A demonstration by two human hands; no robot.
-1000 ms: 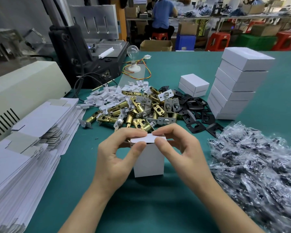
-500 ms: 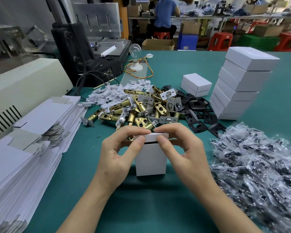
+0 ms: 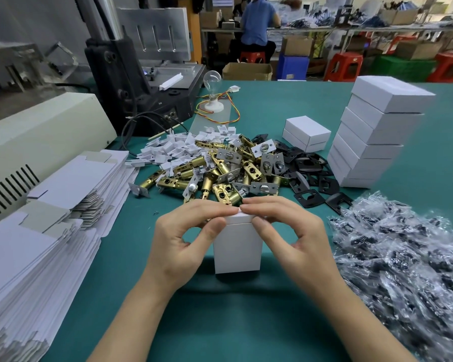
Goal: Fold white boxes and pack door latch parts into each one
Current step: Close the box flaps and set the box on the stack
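My left hand (image 3: 178,246) and right hand (image 3: 296,241), fingers curled, pinch the closed top flap of the plain white box (image 3: 237,249) standing upright on the green table (image 3: 120,270) between them, its contents hidden from me, brass latches (image 3: 220,176) heaped just behind, closed boxes (image 3: 374,142) stacked at far right.

The teal-green worktable (image 3: 246,322) carries a slumped stack of flat white cardboard box blanks (image 3: 37,244) along its left side. At mid-table lies a heap of brass cylindrical latch bolts (image 3: 220,176), with small white plastic clips (image 3: 173,147) at its far left and black metal strike plates (image 3: 309,163) to its right. A tall stack of folded white boxes (image 3: 377,137) stands far right, with a heap of crinkled clear plastic bags (image 3: 403,257) nearer. One upright white cardboard box (image 3: 237,249) stands near centre.
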